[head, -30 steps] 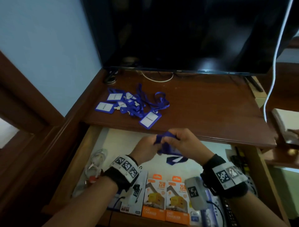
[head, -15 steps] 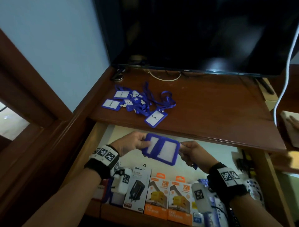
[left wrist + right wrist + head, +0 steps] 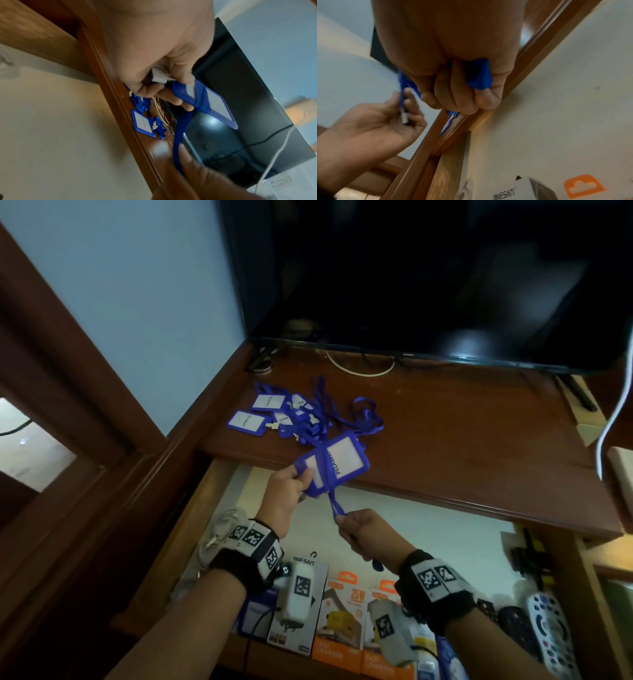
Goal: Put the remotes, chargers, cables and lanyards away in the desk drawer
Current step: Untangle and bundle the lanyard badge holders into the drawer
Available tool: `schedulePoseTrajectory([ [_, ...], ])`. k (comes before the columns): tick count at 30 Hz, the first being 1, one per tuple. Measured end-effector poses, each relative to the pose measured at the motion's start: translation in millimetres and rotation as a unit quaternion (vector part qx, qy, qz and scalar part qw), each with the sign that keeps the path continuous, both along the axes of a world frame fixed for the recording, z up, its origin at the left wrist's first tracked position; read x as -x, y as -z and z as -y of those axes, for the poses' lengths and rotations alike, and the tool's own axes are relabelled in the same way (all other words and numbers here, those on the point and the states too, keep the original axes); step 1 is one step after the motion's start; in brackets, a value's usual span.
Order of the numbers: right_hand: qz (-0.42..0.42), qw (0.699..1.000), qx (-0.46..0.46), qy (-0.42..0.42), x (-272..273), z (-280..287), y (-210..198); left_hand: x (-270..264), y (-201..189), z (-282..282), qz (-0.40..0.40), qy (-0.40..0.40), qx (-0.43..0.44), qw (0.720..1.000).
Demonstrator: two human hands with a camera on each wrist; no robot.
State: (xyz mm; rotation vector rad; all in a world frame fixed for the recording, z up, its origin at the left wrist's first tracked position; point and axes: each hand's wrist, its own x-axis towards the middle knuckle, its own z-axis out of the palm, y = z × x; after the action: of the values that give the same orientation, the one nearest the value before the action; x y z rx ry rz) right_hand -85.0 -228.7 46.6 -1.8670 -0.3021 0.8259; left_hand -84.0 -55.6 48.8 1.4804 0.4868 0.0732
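Nearest the camera, the open drawer (image 3: 404,529) holds boxed chargers (image 3: 339,621) along its front, a white cable (image 3: 219,529) at the left and remotes (image 3: 548,625) at the right. Above it the right hand (image 3: 363,534) is closed round the blue strap (image 3: 334,501) of a lanyard, which runs taut up to the left hand (image 3: 286,486). That hand pinches the blue badge holder (image 3: 334,469) by its clip end (the clip shows in its palm). Beyond, on the worktop (image 3: 462,433), more lanyards (image 3: 298,414) lie in a tangled heap, well short of the dark television (image 3: 428,278).
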Motion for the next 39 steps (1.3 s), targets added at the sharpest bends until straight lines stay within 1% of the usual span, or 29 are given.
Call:
schedulePoseTrajectory([
  [2,0.031,0.999,0.008,-0.043,3,-10,-11,-2,-3,1,0.006,-0.009,-0.060,0.998],
  [4,0.076,0.994,0.022,-0.077,2,-16,-21,-2,0,-2,0.005,0.026,-0.160,0.987],
  [6,0.104,0.989,0.022,-0.098,-2,-18,-30,3,7,-7,-0.016,0.093,-0.270,0.958],
  [7,0.116,0.987,0.017,-0.107,-4,-18,-33,7,9,-9,-0.026,0.132,-0.305,0.943],
  [10,0.142,0.983,0.012,-0.114,-15,-18,-33,21,8,-19,-0.037,0.233,-0.349,0.907],
  [12,0.150,0.983,0.015,-0.102,-22,-16,-32,28,1,-27,-0.048,0.303,-0.387,0.869],
  [13,0.146,0.985,0.009,-0.096,-25,-15,-31,30,-4,-31,-0.060,0.341,-0.396,0.850],
  [14,0.139,0.986,0.000,-0.095,-26,-15,-32,31,-10,-36,-0.070,0.373,-0.384,0.842],
  [15,0.126,0.988,-0.007,-0.093,-26,-15,-32,33,-15,-41,-0.077,0.400,-0.354,0.842],
  [16,0.110,0.990,-0.016,-0.090,-25,-15,-31,35,-21,-46,-0.079,0.420,-0.314,0.848],
  [18,0.065,0.993,-0.058,-0.078,-17,-18,-30,41,-29,-55,-0.080,0.420,-0.224,0.876],
  [21,-0.048,0.985,-0.165,-0.017,-4,-29,-27,50,-28,-64,-0.051,0.341,-0.113,0.932],
  [23,-0.078,0.977,-0.196,0.010,3,-40,-25,57,-24,-64,-0.020,0.286,-0.065,0.956],
  [25,-0.106,0.970,-0.215,0.029,8,-50,-20,64,-18,-61,0.012,0.238,-0.020,0.971],
  [27,-0.135,0.958,-0.248,0.046,9,-58,-12,70,-16,-58,0.036,0.194,0.019,0.980],
  [30,-0.161,0.933,-0.317,0.062,10,-67,-10,73,-15,-55,0.081,0.156,0.081,0.981],
  [32,-0.150,0.939,-0.308,0.038,15,-73,-17,72,-17,-56,0.103,0.119,0.112,0.981],
  [34,-0.141,0.945,-0.294,0.019,18,-81,-21,68,-19,-58,0.117,0.083,0.122,0.982],
  [36,-0.150,0.944,-0.293,0.030,19,-90,-24,65,-19,-61,0.129,0.066,0.124,0.982],
  [39,-0.134,0.948,-0.288,0.025,16,-98,-31,64,-20,-68,0.134,0.056,0.153,0.978],
])
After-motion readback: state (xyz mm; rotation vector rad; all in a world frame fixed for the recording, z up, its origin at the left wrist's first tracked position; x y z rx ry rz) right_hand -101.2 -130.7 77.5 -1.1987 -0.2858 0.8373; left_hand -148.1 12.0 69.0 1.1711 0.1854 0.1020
